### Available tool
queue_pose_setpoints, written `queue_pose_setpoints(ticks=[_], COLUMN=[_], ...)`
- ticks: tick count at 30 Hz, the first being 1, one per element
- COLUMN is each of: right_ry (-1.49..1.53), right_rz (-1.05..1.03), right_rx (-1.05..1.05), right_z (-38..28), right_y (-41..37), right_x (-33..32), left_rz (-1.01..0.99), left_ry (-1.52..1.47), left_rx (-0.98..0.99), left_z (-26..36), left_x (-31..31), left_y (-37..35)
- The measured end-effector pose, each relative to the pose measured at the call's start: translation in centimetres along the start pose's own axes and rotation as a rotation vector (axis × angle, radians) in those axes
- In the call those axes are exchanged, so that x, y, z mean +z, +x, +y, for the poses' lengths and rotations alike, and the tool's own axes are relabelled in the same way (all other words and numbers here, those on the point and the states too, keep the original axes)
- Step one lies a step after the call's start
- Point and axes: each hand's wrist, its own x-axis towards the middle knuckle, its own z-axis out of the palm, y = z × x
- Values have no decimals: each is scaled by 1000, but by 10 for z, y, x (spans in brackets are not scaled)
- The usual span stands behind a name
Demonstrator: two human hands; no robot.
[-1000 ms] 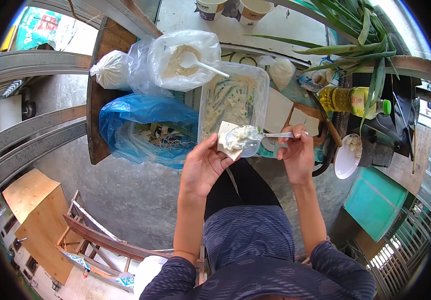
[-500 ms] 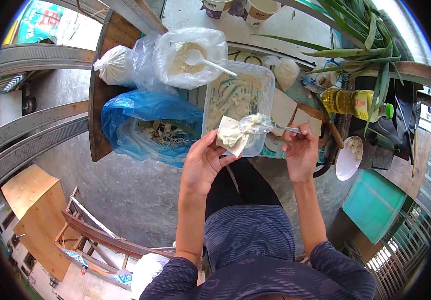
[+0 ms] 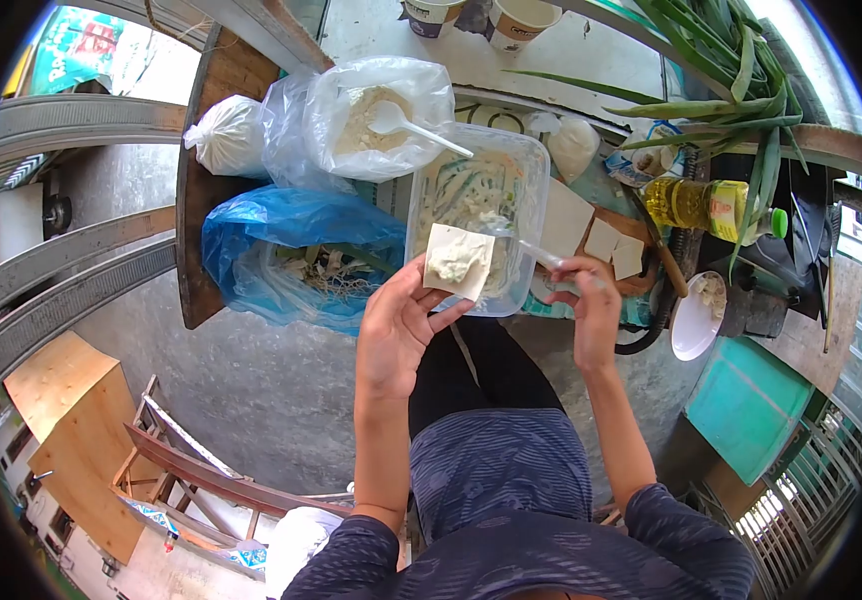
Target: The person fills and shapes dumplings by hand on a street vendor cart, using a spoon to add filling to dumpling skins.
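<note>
The left hand (image 3: 396, 320) is pinching a square, off-white wrapper (image 3: 475, 286) over a clear plastic tub (image 3: 543, 180), the right hand (image 3: 593, 302) pinching a silvery spoon (image 3: 541, 254), apparently portioning pale filling (image 3: 459, 257), next likely needing level support.

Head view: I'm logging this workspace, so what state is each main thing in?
Square wrapper: held in left hand, topped with filling
Clear tub: open, smeared inside
Metal spoon: held in right hand
Powder bag: open, white spoon inside
Blue bag: open, plant scraps inside
Oil bottle: capped
</note>
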Motion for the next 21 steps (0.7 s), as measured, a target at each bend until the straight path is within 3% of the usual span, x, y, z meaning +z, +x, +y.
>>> queue_pose_setpoints(ticks=[2, 5, 8, 14, 17, 21], right_ry=[-354, -845, -1043, -347, -63, -76], right_rz=[-84, -24, 50, -299, -280, -322], right_rx=[-94, -466, -509, -237, -72, -28], right_z=[7, -10, -31, -43, -49, -51], right_y=[-6, -11, -13, 4, 2, 2], right_x=[-1, 13, 22, 28, 32, 29], left_rz=[-55, -97, -189, -367, -375, -351], left_ry=[-7, 80, 199, 175, 226, 239], left_rx=[-27, -51, -74, -138, -99, -70], left_z=[1, 3, 1, 3, 4, 6], left_x=[2, 6, 6, 16, 19, 22], left_y=[1, 0, -2, -6, -5, -6])
